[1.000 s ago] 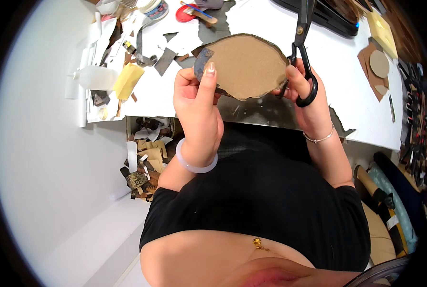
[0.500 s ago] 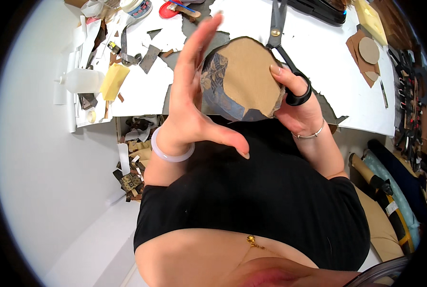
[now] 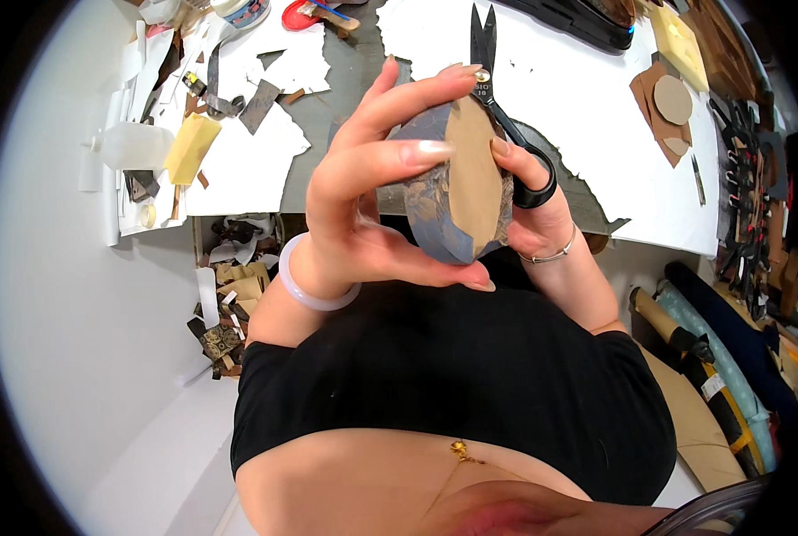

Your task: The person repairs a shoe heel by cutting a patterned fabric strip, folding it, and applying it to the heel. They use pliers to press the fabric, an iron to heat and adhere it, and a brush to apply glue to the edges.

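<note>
The work seems partway: on the round piece point(image 3: 476, 192), held above the desk's point(image 3: 613, 116) near edge, patterned covering point(image 3: 426, 204) lies over the left side, but the tan middle is bare. The left hand's point(image 3: 350, 192) fingers grip it, widely spread; the right hand point(image 3: 542, 214) pinches its rim and carries scissors point(image 3: 482, 85).

Two hands point(image 3: 350, 189) point(image 3: 544, 225), one pair of scissors point(image 3: 483, 59), one held disc point(image 3: 472, 174). On the table point(image 3: 663, 201): one pale disc point(image 3: 673, 99), right edge; two yellow blocks point(image 3: 193, 148) point(image 3: 680, 46), left edge and far right corner; one bottle point(image 3: 137, 146), left edge.
</note>
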Motion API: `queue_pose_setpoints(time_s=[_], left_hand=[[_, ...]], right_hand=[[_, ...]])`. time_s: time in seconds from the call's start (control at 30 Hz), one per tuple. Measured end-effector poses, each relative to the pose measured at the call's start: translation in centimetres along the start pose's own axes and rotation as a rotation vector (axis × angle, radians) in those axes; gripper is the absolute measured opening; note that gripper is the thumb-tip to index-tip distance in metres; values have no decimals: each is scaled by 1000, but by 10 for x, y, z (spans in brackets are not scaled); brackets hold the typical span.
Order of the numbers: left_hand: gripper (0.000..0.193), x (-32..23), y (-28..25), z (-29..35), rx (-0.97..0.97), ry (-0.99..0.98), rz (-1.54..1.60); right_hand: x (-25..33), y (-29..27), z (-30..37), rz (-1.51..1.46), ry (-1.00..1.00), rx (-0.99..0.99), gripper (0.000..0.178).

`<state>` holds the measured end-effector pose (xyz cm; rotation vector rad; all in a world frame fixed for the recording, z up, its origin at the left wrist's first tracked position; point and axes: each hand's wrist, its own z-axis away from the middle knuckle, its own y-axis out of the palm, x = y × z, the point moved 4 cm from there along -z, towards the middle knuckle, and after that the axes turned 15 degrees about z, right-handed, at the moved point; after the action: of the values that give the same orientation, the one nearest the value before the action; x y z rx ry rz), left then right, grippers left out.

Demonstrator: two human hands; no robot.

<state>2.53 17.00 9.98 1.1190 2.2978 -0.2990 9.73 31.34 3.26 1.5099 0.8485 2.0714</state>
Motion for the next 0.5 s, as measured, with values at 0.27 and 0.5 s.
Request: queue_pose_setpoints(time_s=[0.27,0.5], left_hand=[[94,-15,-6,0,64,4,-365],[92,-15,-26,6,37,67,-638]], right_hand=[[9,-31,1,267,-95,-289,38],[32,-35,52,740,-335,-503,21]])
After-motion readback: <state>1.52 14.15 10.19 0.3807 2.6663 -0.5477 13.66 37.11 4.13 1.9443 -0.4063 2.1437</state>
